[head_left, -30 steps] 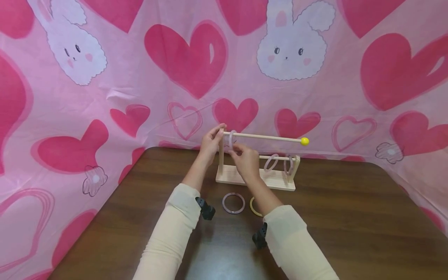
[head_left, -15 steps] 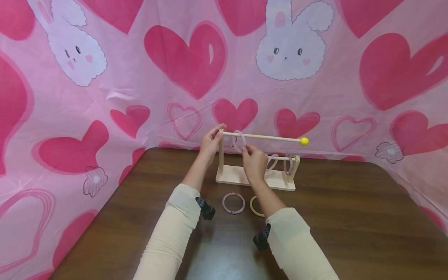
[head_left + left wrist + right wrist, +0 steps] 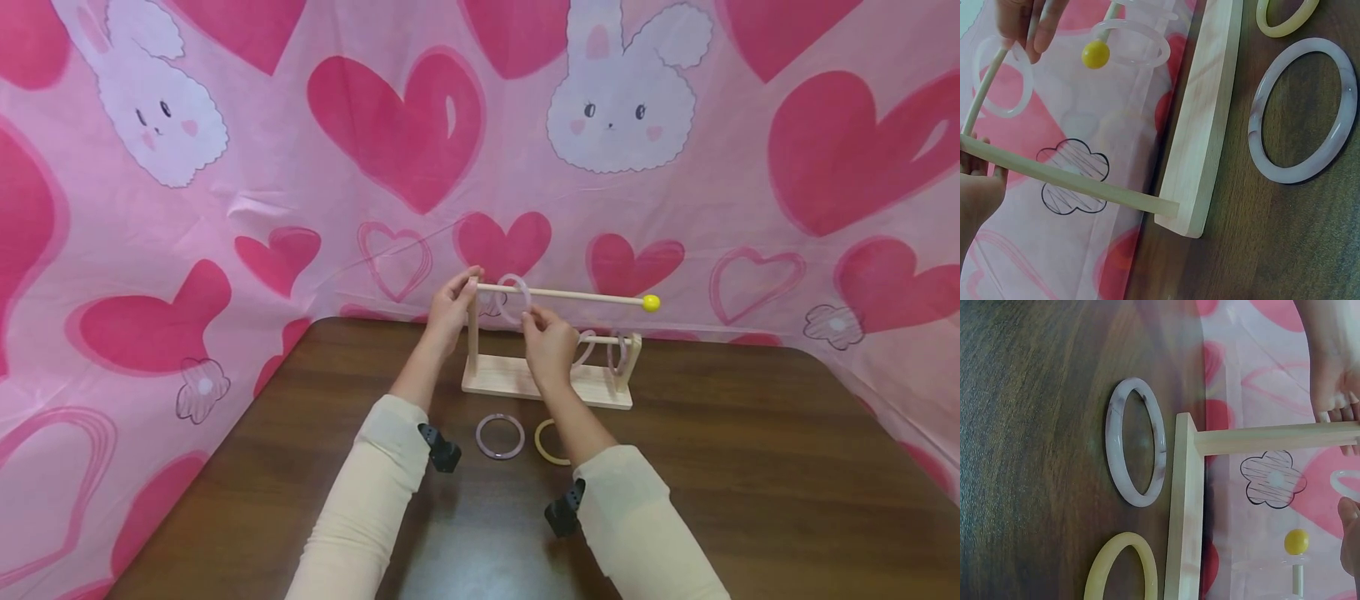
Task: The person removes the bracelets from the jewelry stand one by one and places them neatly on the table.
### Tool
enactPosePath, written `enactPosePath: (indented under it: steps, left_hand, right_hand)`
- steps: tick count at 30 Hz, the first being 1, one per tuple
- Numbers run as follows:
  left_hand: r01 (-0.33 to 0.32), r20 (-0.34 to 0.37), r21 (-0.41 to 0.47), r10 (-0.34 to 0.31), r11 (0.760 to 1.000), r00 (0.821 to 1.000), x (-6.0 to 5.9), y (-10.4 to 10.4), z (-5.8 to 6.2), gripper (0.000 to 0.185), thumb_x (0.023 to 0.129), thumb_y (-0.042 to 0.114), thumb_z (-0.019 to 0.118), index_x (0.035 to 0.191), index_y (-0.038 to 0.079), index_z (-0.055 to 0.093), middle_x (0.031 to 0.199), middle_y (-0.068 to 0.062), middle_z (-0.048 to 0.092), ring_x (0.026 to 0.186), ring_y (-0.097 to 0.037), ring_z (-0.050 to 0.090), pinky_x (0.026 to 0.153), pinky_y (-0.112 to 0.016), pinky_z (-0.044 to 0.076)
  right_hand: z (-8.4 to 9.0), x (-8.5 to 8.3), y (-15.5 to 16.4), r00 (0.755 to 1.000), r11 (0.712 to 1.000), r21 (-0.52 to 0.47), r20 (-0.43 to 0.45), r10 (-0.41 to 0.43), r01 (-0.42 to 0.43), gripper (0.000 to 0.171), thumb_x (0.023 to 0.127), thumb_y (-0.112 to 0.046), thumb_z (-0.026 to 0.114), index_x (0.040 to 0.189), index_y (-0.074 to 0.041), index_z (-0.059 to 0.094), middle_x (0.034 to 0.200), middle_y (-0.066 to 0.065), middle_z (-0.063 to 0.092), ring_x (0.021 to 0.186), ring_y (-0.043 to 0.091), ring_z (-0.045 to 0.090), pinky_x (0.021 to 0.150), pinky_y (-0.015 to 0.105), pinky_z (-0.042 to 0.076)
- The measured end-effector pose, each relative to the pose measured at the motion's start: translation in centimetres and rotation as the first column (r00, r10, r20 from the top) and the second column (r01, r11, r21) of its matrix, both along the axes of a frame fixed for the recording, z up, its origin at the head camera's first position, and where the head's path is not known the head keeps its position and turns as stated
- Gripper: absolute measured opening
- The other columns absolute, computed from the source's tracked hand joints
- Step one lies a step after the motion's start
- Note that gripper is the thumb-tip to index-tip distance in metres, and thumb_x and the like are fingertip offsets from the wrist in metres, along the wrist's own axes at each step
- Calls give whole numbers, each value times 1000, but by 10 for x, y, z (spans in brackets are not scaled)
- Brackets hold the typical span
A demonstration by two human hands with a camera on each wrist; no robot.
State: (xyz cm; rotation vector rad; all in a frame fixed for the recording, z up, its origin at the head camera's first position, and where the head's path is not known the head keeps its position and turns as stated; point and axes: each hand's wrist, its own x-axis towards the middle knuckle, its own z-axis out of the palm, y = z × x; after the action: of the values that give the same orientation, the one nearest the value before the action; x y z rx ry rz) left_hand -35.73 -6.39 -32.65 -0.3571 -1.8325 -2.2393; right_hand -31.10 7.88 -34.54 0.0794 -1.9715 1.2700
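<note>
A wooden bangle stand [image 3: 504, 375] has a tall post [image 3: 473, 337] at its left end. My left hand [image 3: 450, 310] grips the top of that post. My right hand [image 3: 551, 346] pinches the lower right edge of a pale, translucent bangle [image 3: 527, 293]. The bangle hangs around the upper rod [image 3: 585, 295], near the post; a yellow ball [image 3: 651, 303] caps the rod's right end. On the lower rod hang a pale pink bangle [image 3: 588, 350], partly behind my right hand, and a marbled one [image 3: 618, 357]. The left wrist view shows the pinched bangle [image 3: 1027, 87] around the rod.
A marbled purple bangle [image 3: 479, 437] lies flat on the dark wooden table [image 3: 720, 467] before the stand. To its right lies a yellow bangle [image 3: 542, 448], partly covered by my right forearm. A pink cloth [image 3: 360, 183] with hearts and rabbits hangs close behind the stand.
My right hand and the pinched bangle have moved right along the upper rod, away from the post. The bangle has turned to show more of its opening. My left hand stays put.
</note>
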Motion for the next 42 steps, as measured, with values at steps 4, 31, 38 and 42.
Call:
enactPosePath:
  steps: [4,31,38,42]
  left_hand:
    - [-1,-10,0,1,1000,1000,0,0,0,35,96,8,49,129,-4,50,131,-16,51,121,-22,46,99,-28,36]
    - [9,-1,27,-9,1000,1000,-1,0,-1,34,95,5,48,129,-3,50,130,-16,52,120,-22,47,98,-28,37]
    - [7,-5,28,-7,1000,1000,0,0,0,34,95,4,48,128,-3,51,129,-16,52,120,-22,48,98,-27,38]
    - [9,-10,30,-8,1000,1000,0,0,0,33,95,4,48,128,-3,51,129,-17,52,120,-22,48,98,-27,38]
  right_hand:
    - [1,0,0,1000,1000,-6,-2,3,-3,17,81,-6,68,95,3,71,80,15,70,71,25,67,66,38,52]
    - [0,3,13,999,998,-52,12,-35,36,18,81,-7,68,97,0,72,80,12,70,70,27,66,81,41,35]
    - [0,5,18,998,992,-113,31,-45,49,19,81,-8,69,98,0,72,79,13,70,69,24,66,61,28,49]
    - [1,5,24,997,985,-163,54,-52,60,19,82,-8,69,98,1,71,81,14,70,69,24,66,56,14,45]
